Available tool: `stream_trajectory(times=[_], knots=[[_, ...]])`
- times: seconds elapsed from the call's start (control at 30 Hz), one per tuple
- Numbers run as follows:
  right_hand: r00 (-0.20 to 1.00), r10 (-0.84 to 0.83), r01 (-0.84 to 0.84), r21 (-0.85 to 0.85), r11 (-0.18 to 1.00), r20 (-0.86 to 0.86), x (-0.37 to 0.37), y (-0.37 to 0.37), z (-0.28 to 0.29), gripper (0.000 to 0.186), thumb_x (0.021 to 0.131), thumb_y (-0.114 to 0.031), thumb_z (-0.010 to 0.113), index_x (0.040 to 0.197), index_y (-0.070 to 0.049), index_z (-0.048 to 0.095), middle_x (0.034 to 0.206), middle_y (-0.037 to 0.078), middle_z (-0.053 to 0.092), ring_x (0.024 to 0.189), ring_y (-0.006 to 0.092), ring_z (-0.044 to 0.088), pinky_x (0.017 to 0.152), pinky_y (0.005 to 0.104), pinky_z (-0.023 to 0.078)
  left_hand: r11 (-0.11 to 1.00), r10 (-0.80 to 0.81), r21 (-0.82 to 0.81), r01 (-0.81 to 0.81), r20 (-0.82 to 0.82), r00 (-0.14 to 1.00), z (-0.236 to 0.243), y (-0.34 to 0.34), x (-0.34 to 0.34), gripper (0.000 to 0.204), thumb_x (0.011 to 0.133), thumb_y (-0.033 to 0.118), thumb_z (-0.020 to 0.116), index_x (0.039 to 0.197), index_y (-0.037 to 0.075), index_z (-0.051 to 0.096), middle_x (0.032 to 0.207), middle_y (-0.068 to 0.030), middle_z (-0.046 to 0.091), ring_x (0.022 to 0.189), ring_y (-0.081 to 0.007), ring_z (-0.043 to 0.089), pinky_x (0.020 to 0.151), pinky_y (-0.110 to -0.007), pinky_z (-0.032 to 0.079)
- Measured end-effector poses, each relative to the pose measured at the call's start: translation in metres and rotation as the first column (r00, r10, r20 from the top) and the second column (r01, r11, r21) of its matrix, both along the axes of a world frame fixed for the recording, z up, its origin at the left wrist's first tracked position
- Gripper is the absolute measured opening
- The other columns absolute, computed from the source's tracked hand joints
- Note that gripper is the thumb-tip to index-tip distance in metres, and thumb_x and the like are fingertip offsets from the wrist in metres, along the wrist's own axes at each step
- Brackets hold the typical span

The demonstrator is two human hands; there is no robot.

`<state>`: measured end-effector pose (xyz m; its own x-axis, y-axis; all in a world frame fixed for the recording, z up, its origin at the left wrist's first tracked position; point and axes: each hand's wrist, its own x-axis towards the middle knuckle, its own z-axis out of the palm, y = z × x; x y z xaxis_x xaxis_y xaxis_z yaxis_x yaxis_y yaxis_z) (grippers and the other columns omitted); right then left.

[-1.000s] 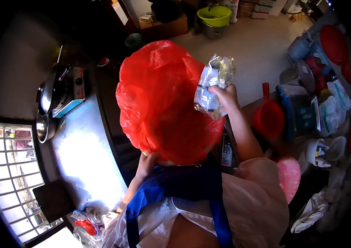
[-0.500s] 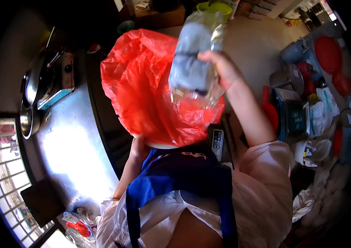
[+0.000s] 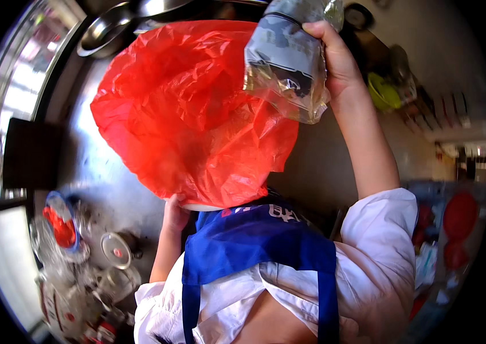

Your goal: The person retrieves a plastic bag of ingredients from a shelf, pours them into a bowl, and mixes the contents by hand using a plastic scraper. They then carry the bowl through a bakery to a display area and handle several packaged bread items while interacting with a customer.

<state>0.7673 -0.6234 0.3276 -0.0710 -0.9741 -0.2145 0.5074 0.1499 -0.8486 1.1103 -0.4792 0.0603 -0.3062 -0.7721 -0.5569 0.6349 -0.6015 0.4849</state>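
A large crumpled red plastic bag [image 3: 197, 114] spreads open in front of my body. The pale rim of what looks like a bowl or basin [image 3: 203, 207] shows under its near edge. My left hand [image 3: 176, 214] is closed on that near edge; most of its fingers are hidden beneath. My right hand [image 3: 339, 60] is raised on the right and grips a clear plastic package [image 3: 289, 51] with a blue-grey printed front. The package hangs over the bag's far right side, its lower end see-through and yellowish; its contents cannot be made out.
A metal counter [image 3: 140, 212] runs along the left, with metal pans [image 3: 108, 28] at its far end. On its near part stand a blue basin [image 3: 62, 218] with something red in it, a lidded pot [image 3: 118, 250] and clear plastic bags. Farther right, a yellow-green basin [image 3: 383, 92] sits low.
My body and view have turned left, toward the counter and window. The red bag and the package have come along, still held in my left and right hands.
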Motion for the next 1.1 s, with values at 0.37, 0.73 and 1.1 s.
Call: stream_trajectory(times=[0.37,0.73,1.1], knots=[[0.812,0.53,-0.527,0.086,0.846,-0.242,0.221,0.004,-0.12,0.036,0.065,-0.006,0.065,0.099,-0.002,0.056,0.086,0.004,0.059,0.078,0.0145,0.058,0.072,0.0284,0.047,0.872,0.47,0.085,-0.482,0.133,0.873,-0.016,0.05,0.041,0.048,0.086,0.033,0.052,0.123,0.007,0.036,0.113,-0.0148,0.05,0.093,-0.0314,0.056,0.078,-0.047,0.049],[0.851,0.525,-0.521,0.153,0.839,0.018,0.271,-0.076,-0.06,0.025,0.071,-0.017,0.062,0.089,0.0,0.057,0.079,0.006,0.06,0.066,0.0137,0.059,0.063,0.0261,0.05,0.802,0.511,-0.227,-0.553,0.74,0.437,-0.055,0.102,0.088,0.049,0.079,0.014,0.061,0.12,0.002,0.037,0.102,-0.0095,0.055,0.083,-0.0193,0.056,0.067,-0.03,0.046],[0.784,0.397,-0.513,-0.14,0.847,-0.478,0.268,-0.068,-0.105,0.025,0.067,-0.008,0.063,0.09,-0.001,0.058,0.085,0.003,0.058,0.076,0.0118,0.055,0.069,0.0256,0.045,0.709,0.68,-0.705,0.0,0.684,-0.264,0.011,-0.029,0.162,0.033,0.084,0.004,0.043,0.117,0.002,0.049,0.118,-0.0189,0.05,0.108,-0.0312,0.049,0.087,-0.036,0.039]])
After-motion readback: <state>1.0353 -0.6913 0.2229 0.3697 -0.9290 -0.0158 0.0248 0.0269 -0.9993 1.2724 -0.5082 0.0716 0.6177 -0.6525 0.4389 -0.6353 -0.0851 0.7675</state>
